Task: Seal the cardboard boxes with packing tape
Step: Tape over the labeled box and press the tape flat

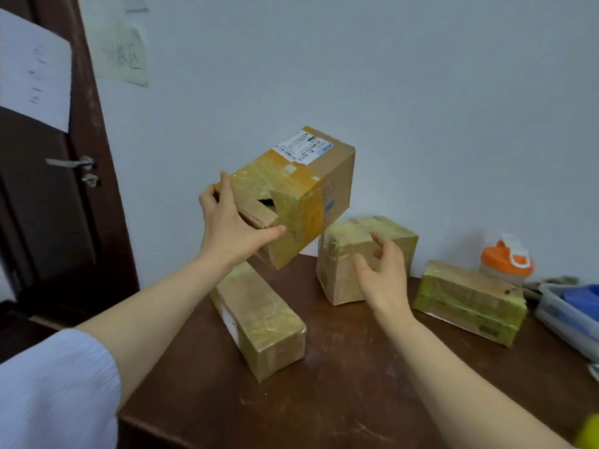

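Observation:
My left hand (231, 226) grips the near end of a large cardboard box (311, 186) and holds it tilted in the air above the brown table (340, 384). This box has a white shipping label on top, yellowish tape, and a gap between its end flaps. My right hand (382, 273) hovers with loosely curled fingers, holding nothing, in front of a small taped box (350, 254) standing on the table. A long taped box (259, 319) lies under my left wrist. A flat taped box (470, 299) lies at the right.
An orange-lidded bottle (507, 260) stands at the back right by the pale wall. A clear plastic bin (567, 319) with a blue item sits at the right edge. A dark door (48, 189) with a metal handle is on the left. A yellow object (590, 429) shows at bottom right.

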`<control>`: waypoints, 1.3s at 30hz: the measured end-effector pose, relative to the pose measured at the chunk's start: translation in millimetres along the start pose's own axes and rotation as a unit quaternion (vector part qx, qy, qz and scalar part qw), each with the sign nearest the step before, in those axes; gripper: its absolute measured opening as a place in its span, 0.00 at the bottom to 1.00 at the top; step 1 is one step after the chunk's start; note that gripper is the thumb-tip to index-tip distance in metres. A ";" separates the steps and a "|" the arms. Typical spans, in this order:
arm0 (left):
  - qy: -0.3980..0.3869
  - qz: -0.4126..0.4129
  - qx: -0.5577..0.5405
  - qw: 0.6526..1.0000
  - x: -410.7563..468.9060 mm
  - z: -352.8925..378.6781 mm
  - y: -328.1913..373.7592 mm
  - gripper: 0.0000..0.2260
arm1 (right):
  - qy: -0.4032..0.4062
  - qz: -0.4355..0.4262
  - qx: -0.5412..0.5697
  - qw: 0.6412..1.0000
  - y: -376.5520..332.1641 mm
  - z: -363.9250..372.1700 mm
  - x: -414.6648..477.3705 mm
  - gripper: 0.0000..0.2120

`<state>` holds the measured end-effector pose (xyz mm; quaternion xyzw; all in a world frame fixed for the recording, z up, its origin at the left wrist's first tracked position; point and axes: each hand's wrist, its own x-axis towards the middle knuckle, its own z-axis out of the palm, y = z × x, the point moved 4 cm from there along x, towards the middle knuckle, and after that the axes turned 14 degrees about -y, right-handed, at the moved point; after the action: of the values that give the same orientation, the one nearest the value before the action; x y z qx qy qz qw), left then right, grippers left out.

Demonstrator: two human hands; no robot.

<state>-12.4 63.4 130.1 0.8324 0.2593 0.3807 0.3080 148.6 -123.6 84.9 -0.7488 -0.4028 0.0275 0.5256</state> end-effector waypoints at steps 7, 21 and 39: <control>-0.112 0.047 -0.021 0.992 -48.2 24.2 52.2 0.59 | 0.145 0.047 0.158 0.976 1.3 -55.1 -40.2 0.25; -0.268 -0.052 0.059 0.960 -125.1 120.8 28.1 0.63 | 0.102 0.167 0.204 0.959 82.1 -54.7 -90.1 0.22; -0.280 -0.045 0.012 0.959 -113.9 141.8 49.4 0.39 | -0.051 -0.069 -0.009 0.996 48.7 -49.1 -85.7 0.05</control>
<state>44.3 -90.6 37.4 0.8968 0.2045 0.1146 0.3753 141.6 -221.3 34.5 -0.7215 -0.4799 0.0254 0.4985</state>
